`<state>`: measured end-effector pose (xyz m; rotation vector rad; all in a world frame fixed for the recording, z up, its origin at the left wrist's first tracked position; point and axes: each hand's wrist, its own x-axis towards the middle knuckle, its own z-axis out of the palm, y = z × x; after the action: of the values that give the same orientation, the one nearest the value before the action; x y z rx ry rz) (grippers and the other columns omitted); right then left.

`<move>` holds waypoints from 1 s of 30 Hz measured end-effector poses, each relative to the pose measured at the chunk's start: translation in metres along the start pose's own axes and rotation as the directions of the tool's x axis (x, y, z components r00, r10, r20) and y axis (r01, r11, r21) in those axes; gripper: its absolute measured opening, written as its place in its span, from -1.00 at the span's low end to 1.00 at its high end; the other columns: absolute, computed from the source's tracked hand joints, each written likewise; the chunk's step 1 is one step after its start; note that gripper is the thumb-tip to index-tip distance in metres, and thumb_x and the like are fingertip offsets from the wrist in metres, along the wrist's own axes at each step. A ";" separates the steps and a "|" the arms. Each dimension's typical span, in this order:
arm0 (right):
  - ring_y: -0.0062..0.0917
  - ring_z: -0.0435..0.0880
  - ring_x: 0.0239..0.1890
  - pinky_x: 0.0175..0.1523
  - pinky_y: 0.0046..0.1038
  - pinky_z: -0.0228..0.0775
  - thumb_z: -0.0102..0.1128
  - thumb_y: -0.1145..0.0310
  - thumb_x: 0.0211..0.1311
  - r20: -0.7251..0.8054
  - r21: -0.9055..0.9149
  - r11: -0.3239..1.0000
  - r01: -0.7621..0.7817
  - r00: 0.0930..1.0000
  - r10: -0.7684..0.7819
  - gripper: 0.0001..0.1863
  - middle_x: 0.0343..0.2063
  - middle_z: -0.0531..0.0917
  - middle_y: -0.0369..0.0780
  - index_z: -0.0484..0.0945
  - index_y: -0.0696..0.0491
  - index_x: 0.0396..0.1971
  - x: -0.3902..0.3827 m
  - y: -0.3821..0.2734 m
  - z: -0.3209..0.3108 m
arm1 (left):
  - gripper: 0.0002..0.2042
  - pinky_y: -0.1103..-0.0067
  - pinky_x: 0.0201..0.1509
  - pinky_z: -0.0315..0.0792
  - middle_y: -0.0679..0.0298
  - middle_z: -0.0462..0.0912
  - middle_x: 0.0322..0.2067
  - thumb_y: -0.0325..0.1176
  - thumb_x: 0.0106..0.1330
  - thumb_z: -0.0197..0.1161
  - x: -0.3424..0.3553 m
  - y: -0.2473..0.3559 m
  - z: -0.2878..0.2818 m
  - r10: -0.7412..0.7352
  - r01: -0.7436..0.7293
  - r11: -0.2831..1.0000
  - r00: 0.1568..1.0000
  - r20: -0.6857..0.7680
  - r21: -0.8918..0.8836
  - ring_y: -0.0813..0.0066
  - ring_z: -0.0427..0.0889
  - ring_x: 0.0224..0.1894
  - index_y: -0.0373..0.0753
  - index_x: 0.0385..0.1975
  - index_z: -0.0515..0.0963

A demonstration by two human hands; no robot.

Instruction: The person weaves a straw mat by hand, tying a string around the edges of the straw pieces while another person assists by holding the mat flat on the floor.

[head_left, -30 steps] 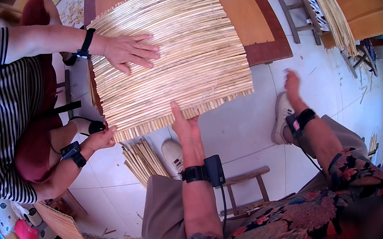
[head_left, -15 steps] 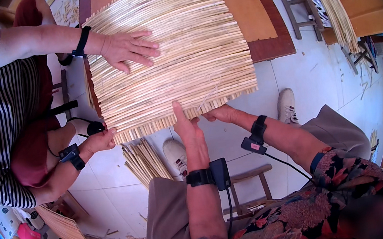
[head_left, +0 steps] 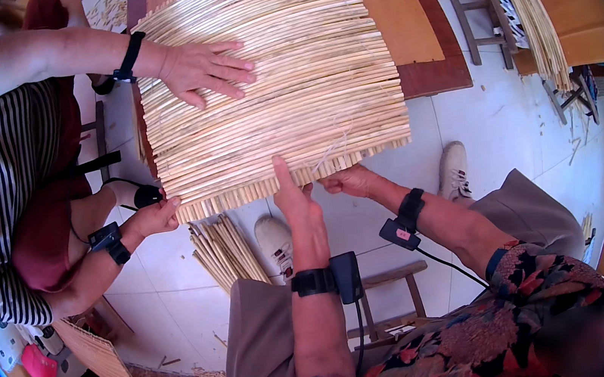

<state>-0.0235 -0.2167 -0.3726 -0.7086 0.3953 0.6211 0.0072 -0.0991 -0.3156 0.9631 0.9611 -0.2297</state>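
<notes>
A mat of pale reed stalks [head_left: 274,93], laid side by side, covers a table and overhangs its near edge. My left hand [head_left: 298,203] grips that near edge, one finger lying on top and the others curled underneath. Just to its right, my right hand [head_left: 353,181] is closed in a pinch at the lower rim of the mat. What its fingertips hold is too small to make out. Loose pale thread shows on the mat above it. A co-worker's hand [head_left: 210,69] lies flat on the mat, and their other hand [head_left: 161,216] holds its near left corner.
A brown-edged table [head_left: 432,64] lies under the mat. A bundle of cut stalks [head_left: 228,253] is on the floor below it. Wooden stools [head_left: 475,24] and long stalks [head_left: 536,28] stand at the right. A reed panel [head_left: 103,359] leans at the lower left.
The view has shifted slightly. My hands keep their places at the mat's near edge, and the co-worker's hands stay on the mat.
</notes>
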 end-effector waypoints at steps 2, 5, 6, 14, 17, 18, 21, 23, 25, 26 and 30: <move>-0.77 0.12 -0.70 -0.62 -0.69 -0.09 0.23 0.32 0.04 0.040 -0.025 0.999 -0.031 0.999 0.032 -0.82 -0.68 0.31 -0.42 0.39 0.01 -0.47 0.001 -0.002 0.005 | -0.45 0.60 -0.38 0.27 0.33 0.50 -0.28 0.06 0.05 0.25 -0.002 0.001 0.000 -0.010 0.010 1.000 1.000 0.006 -0.003 0.57 0.44 -0.36 -0.25 -0.11 0.40; -0.76 0.09 -0.71 -0.62 -0.67 -0.10 0.25 0.28 0.03 0.043 -0.089 0.996 0.023 0.999 -0.019 -0.80 -0.70 0.28 -0.45 0.40 -0.01 -0.50 0.003 -0.008 0.005 | -0.44 0.59 -0.35 0.30 0.31 0.51 -0.26 0.06 0.05 0.26 -0.004 0.002 0.003 -0.016 0.016 1.000 1.000 0.000 0.021 0.55 0.46 -0.33 -0.25 -0.09 0.39; -0.76 0.10 -0.71 -0.62 -0.67 -0.09 0.25 0.30 0.03 0.025 -0.120 0.992 0.030 0.999 -0.027 -0.81 -0.69 0.29 -0.44 0.41 0.00 -0.48 0.003 -0.011 0.003 | -0.44 0.58 -0.34 0.31 0.30 0.51 -0.26 0.05 0.05 0.26 -0.004 0.002 0.004 -0.017 0.017 0.999 1.000 -0.001 0.034 0.55 0.47 -0.32 -0.25 -0.08 0.39; -0.59 0.36 -0.65 -0.56 -0.51 0.25 0.09 0.42 0.04 -0.097 -0.705 0.694 0.142 0.951 -0.293 -0.85 -0.59 0.50 -0.26 0.44 0.12 -0.37 -0.003 -0.010 0.010 | -0.43 0.51 -0.16 0.33 0.26 0.46 -0.13 0.02 0.10 0.23 -0.001 0.002 -0.004 0.007 -0.007 1.000 0.999 0.035 -0.002 0.50 0.44 -0.13 -0.25 0.00 0.33; -0.34 0.52 -0.47 -0.34 -0.30 0.39 0.00 0.44 0.03 -0.003 -0.992 0.112 0.056 0.881 -0.473 -0.84 -0.49 0.56 -0.14 0.46 0.16 -0.39 -0.005 0.015 -0.057 | -0.46 0.51 -0.14 0.36 0.26 0.45 -0.10 -0.05 0.13 0.23 -0.003 0.004 0.005 0.005 -0.003 1.000 0.999 0.044 -0.028 0.50 0.45 -0.10 -0.26 0.02 0.33; -0.23 0.57 -0.35 -0.21 -0.23 0.41 -0.04 0.43 0.02 -0.139 -0.985 -0.051 -0.165 0.934 -0.328 -0.82 -0.41 0.58 -0.08 0.47 0.18 -0.39 -0.016 0.017 -0.081 | -0.46 0.51 -0.13 0.37 0.25 0.45 -0.09 -0.05 0.13 0.24 -0.002 0.003 0.002 0.004 -0.003 0.999 0.999 0.037 -0.036 0.49 0.45 -0.09 -0.26 0.02 0.32; -0.09 0.53 -0.29 -0.18 -0.17 0.37 -0.06 0.33 0.08 -0.261 -0.896 -0.334 -0.293 0.955 -0.140 -0.81 -0.40 0.57 -0.01 0.47 0.12 -0.42 -0.070 0.011 -0.137 | -0.45 0.48 -0.17 0.40 0.24 0.44 -0.08 -0.06 0.12 0.25 -0.002 0.002 0.000 0.000 0.006 0.996 0.998 0.066 -0.088 0.46 0.46 -0.09 -0.28 0.02 0.31; -0.13 0.55 -0.31 -0.21 -0.18 0.39 -0.06 0.36 0.07 -0.282 -0.826 -0.406 -0.391 0.910 -0.302 -0.84 -0.42 0.58 -0.04 0.48 0.10 -0.43 -0.118 -0.005 -0.194 | -0.40 0.45 -0.14 0.41 0.21 0.42 -0.05 -0.01 0.11 0.24 -0.006 0.001 0.008 -0.003 0.018 0.993 0.992 0.126 -0.115 0.40 0.45 -0.06 -0.27 0.04 0.27; -0.16 0.57 -0.30 -0.24 -0.20 0.42 -0.06 0.39 0.08 -0.407 -0.729 -0.397 -0.558 0.819 -0.404 -0.83 -0.40 0.60 -0.05 0.51 0.09 -0.42 -0.133 -0.040 -0.189 | -0.39 0.43 -0.14 0.43 0.19 0.42 -0.04 0.00 0.11 0.24 -0.004 0.003 -0.001 0.011 0.009 0.990 0.991 0.137 -0.142 0.37 0.45 -0.06 -0.28 0.05 0.25; -0.18 0.58 -0.27 -0.25 -0.21 0.43 -0.05 0.40 0.08 -0.585 -0.609 -0.388 -0.692 0.722 -0.369 -0.82 -0.39 0.60 -0.05 0.54 0.09 -0.40 -0.126 -0.069 -0.164 | -0.39 0.44 -0.17 0.45 0.19 0.42 -0.05 -0.01 0.12 0.23 0.000 0.003 -0.011 0.018 0.002 0.988 0.991 0.129 -0.155 0.36 0.46 -0.07 -0.29 0.05 0.24; -0.21 0.59 -0.30 -0.26 -0.23 0.42 0.02 0.39 0.08 -0.328 -0.843 -0.221 -0.491 0.794 -0.512 -0.77 -0.40 0.60 -0.07 0.49 0.10 -0.24 -0.103 -0.075 -0.136 | -0.41 0.52 -0.29 0.46 0.20 0.47 -0.12 -0.01 0.13 0.22 -0.001 0.001 0.000 0.007 0.011 0.992 0.990 0.142 -0.129 0.40 0.51 -0.16 -0.31 0.02 0.26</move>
<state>-0.0694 -0.3973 -0.3770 -2.7679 0.4200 0.5459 0.0072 -0.0981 -0.3141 0.8156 0.8361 -0.2318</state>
